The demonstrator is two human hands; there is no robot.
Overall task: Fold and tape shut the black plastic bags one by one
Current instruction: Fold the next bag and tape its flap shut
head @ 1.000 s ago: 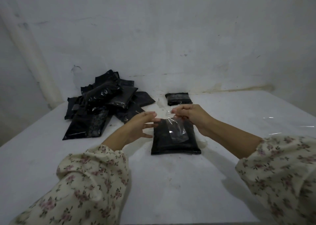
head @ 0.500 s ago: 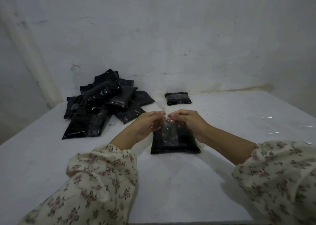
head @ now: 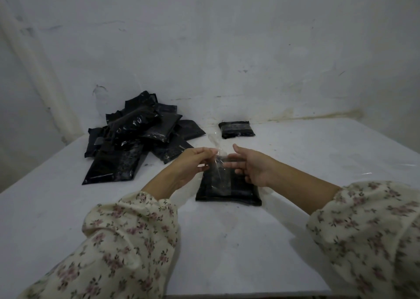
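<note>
Taping: left hand [head: 193,162] pinches clear tape [head: 218,162] above folded bag [head: 246,190]; right hand [head: 252,167], spread alongside, should smooth it down.

Tape [head: 218,169] in left hand [head: 193,162], over bag [head: 242,192]

Left hand [head: 193,165] and right hand [head: 252,168] hide the far edge of the black bag [head: 241,192].
</note>
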